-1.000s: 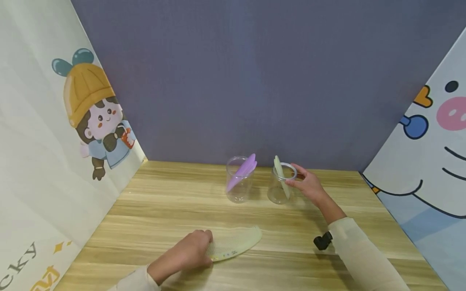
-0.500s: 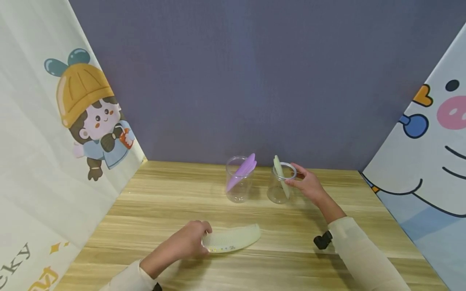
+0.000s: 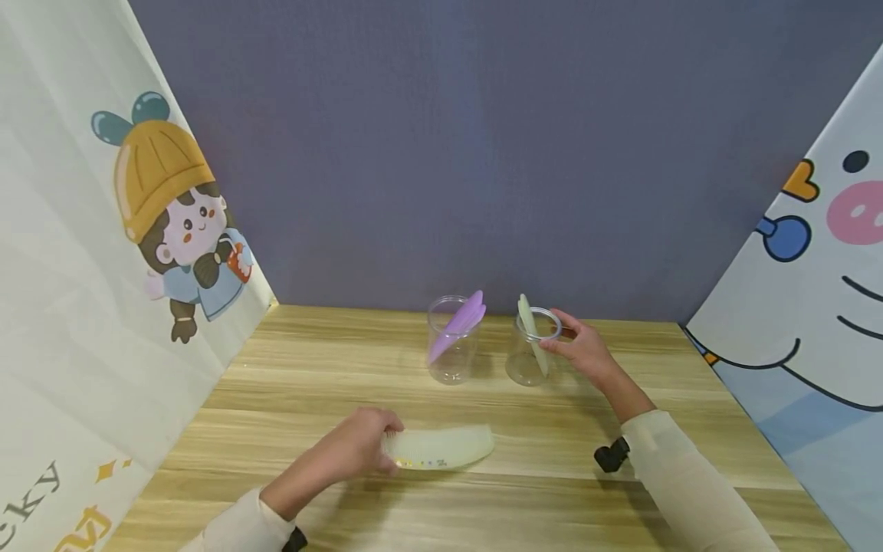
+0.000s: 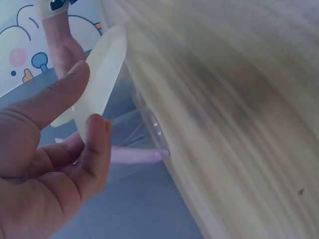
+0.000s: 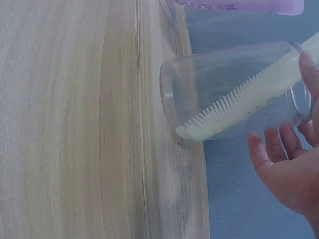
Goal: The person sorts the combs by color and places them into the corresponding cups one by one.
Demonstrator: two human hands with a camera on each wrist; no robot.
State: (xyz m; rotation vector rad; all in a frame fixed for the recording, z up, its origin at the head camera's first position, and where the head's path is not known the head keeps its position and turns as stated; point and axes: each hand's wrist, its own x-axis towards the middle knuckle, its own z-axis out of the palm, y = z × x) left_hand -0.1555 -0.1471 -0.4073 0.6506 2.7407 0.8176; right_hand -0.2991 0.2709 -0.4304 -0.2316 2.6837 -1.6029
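Observation:
A pale green comb (image 3: 441,448) is pinched between thumb and fingers of my left hand (image 3: 359,445), held by one end just over the table. Its free end points right in the head view. My right hand (image 3: 582,349) grips the rim of a clear plastic cup (image 5: 224,74) from the right side. Inside that cup another pale green comb (image 5: 239,102) leans with its upper end above the rim. To its left stands a second clear cup (image 3: 451,372), holding slanted purple combs (image 3: 461,326) that stick out at the top; how many is hard to tell.
Both cups stand near the back of the wood-grain table (image 3: 290,383), close to a grey-blue panel (image 3: 441,153). White panels with cartoon prints border the left (image 3: 62,230) and right (image 3: 814,307) sides.
My left hand has raised the pale green comb slightly from the table, moving a little away from me and left. The comb has turned nearly level. My right hand stays at the cup.

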